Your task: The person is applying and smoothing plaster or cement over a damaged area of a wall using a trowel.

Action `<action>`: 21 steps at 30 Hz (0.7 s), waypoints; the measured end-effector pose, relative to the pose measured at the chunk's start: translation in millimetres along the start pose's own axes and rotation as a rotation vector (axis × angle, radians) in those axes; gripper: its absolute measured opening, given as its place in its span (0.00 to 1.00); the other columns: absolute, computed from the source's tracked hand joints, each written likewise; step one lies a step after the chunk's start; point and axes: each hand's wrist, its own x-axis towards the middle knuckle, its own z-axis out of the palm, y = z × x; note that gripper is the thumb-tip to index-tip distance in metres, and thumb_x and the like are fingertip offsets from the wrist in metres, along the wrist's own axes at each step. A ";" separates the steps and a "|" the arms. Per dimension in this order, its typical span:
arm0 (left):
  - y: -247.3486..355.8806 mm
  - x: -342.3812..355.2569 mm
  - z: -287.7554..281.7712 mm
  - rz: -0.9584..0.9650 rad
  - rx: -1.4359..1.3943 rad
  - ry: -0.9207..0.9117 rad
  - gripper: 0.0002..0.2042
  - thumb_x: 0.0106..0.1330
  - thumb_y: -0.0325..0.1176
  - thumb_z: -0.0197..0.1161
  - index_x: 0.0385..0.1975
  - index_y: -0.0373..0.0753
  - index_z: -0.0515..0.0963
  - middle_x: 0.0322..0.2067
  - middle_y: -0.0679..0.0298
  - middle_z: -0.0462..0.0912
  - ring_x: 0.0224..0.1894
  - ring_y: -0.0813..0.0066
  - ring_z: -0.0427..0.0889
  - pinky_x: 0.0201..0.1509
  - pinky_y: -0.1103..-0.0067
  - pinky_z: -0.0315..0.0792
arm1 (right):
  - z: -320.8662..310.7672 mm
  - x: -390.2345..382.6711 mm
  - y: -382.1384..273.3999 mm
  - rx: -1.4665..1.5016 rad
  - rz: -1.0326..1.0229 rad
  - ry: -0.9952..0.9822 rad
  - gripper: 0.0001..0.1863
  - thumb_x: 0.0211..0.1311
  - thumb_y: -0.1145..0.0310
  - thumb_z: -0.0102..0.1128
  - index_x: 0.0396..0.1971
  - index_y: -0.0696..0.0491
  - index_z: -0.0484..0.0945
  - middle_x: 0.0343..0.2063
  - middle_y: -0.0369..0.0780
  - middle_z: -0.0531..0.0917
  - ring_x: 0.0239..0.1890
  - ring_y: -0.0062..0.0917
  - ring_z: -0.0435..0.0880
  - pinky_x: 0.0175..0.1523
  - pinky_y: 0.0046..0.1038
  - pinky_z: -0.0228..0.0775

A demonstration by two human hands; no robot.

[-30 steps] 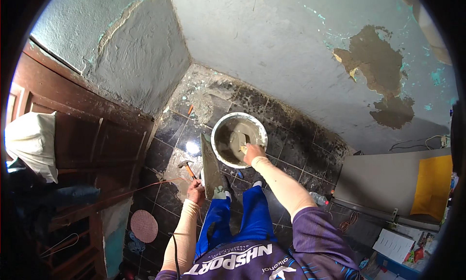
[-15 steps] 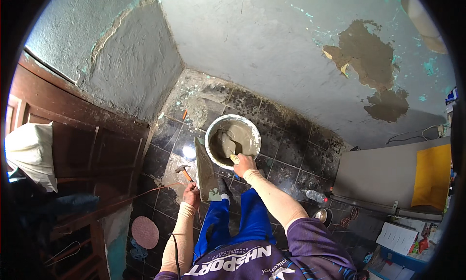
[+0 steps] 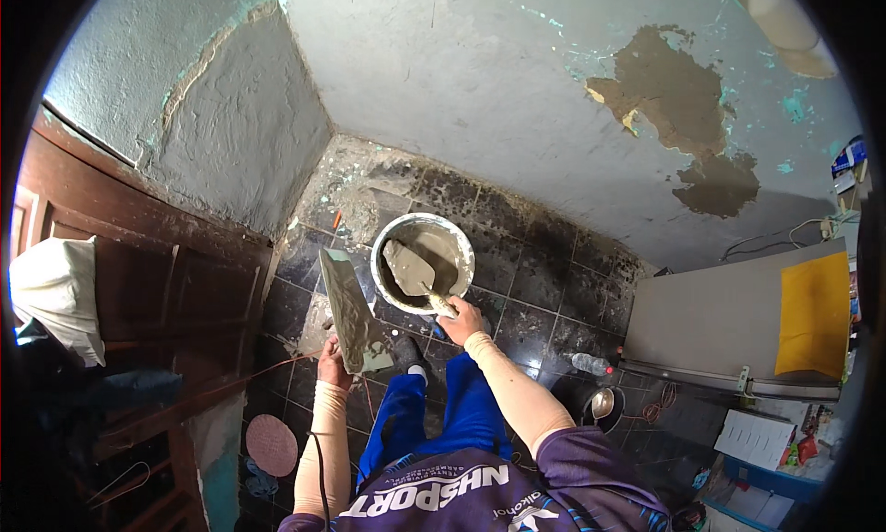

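My right hand (image 3: 461, 322) is closed round the light handle of a trowel (image 3: 407, 267). Grey mortar coats its broad blade, which is over the left part of a round white bucket (image 3: 468, 278) of wet mortar. My left hand (image 3: 333, 364) grips a long plasterer's hawk (image 3: 343, 301) from below, its fingers partly hidden. Mortar is smeared along the hawk's face, and it is tilted beside the bucket's left side.
Dark floor tiles (image 3: 531, 334) are spattered with plaster. Patched walls (image 3: 443, 89) meet behind the bucket, and a brown door (image 3: 217, 287) is at left. A plastic bottle (image 3: 591, 364) lies at right near a grey cabinet with a yellow cloth (image 3: 812, 315). A thin cord crosses near my left hand.
The trowel blade has risen from the mortar and now shows more fully. My left hand has moved left with the hawk, away from the bucket. A hammer seen beside it earlier no longer shows.
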 end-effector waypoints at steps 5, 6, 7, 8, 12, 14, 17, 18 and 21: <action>3.4 6.8 2.2 0.010 0.001 0.000 0.21 0.57 0.17 0.47 0.52 0.36 0.67 0.45 0.58 0.77 0.42 0.65 0.78 0.43 0.75 0.73 | -13.5 1.0 -11.2 -0.198 -0.012 0.072 0.20 0.42 0.63 0.62 0.39 0.52 0.75 0.35 0.46 0.81 0.38 0.43 0.78 0.46 0.37 0.69; 0.4 7.8 3.6 0.016 0.034 0.001 0.22 0.55 0.16 0.46 0.52 0.35 0.66 0.45 0.58 0.76 0.42 0.65 0.78 0.44 0.75 0.73 | -18.0 9.7 -10.3 -0.284 -0.056 0.049 0.20 0.44 0.64 0.60 0.42 0.51 0.74 0.37 0.46 0.80 0.39 0.44 0.78 0.46 0.40 0.69; -2.0 8.3 6.1 0.020 0.069 0.005 0.24 0.53 0.15 0.44 0.53 0.35 0.66 0.45 0.58 0.76 0.42 0.64 0.77 0.45 0.75 0.72 | -21.4 21.5 -11.6 -0.338 -0.017 0.002 0.19 0.45 0.66 0.59 0.42 0.51 0.74 0.38 0.47 0.80 0.40 0.44 0.78 0.45 0.41 0.69; -2.4 6.6 6.7 0.005 0.048 0.024 0.27 0.51 0.13 0.41 0.54 0.35 0.66 0.43 0.56 0.76 0.42 0.62 0.78 0.44 0.73 0.73 | -21.8 33.3 -14.5 -0.367 -0.051 0.025 0.15 0.48 0.66 0.56 0.39 0.51 0.75 0.35 0.47 0.80 0.38 0.44 0.78 0.43 0.40 0.71; -10.9 2.9 -2.1 -0.063 0.032 0.034 0.24 0.56 0.15 0.43 0.55 0.34 0.65 0.44 0.52 0.76 0.43 0.59 0.78 0.47 0.70 0.73 | -10.0 84.3 -15.1 -0.634 -0.224 -0.099 0.10 0.57 0.69 0.48 0.37 0.52 0.77 0.33 0.49 0.79 0.35 0.44 0.80 0.41 0.40 0.72; -22.0 6.4 6.6 -0.094 0.048 0.055 0.24 0.55 0.14 0.42 0.55 0.34 0.65 0.44 0.52 0.76 0.42 0.59 0.78 0.45 0.70 0.73 | -0.3 96.6 -0.6 -0.686 -0.262 -0.139 0.10 0.58 0.70 0.46 0.36 0.52 0.77 0.32 0.49 0.79 0.35 0.43 0.80 0.41 0.41 0.72; -29.8 9.4 -6.8 -0.080 0.045 0.068 0.25 0.55 0.14 0.42 0.55 0.34 0.65 0.44 0.52 0.76 0.40 0.60 0.78 0.43 0.71 0.74 | 20.1 93.3 -8.7 -0.760 -0.303 -0.278 0.09 0.55 0.68 0.50 0.34 0.53 0.77 0.31 0.49 0.79 0.35 0.43 0.80 0.41 0.41 0.72; -31.0 7.5 -15.0 -0.094 0.062 0.075 0.26 0.52 0.13 0.42 0.55 0.33 0.66 0.44 0.54 0.76 0.41 0.61 0.78 0.45 0.72 0.73 | 27.9 81.7 -15.5 -0.707 -0.299 -0.285 0.09 0.53 0.68 0.52 0.34 0.53 0.77 0.31 0.49 0.80 0.35 0.43 0.80 0.42 0.41 0.72; -32.9 8.6 -23.0 -0.097 0.077 0.070 0.28 0.49 0.13 0.41 0.55 0.32 0.65 0.45 0.56 0.75 0.43 0.63 0.77 0.46 0.73 0.73 | 31.3 64.7 -32.1 -0.571 -0.257 -0.264 0.09 0.49 0.73 0.52 0.31 0.56 0.77 0.29 0.51 0.80 0.36 0.45 0.81 0.41 0.40 0.73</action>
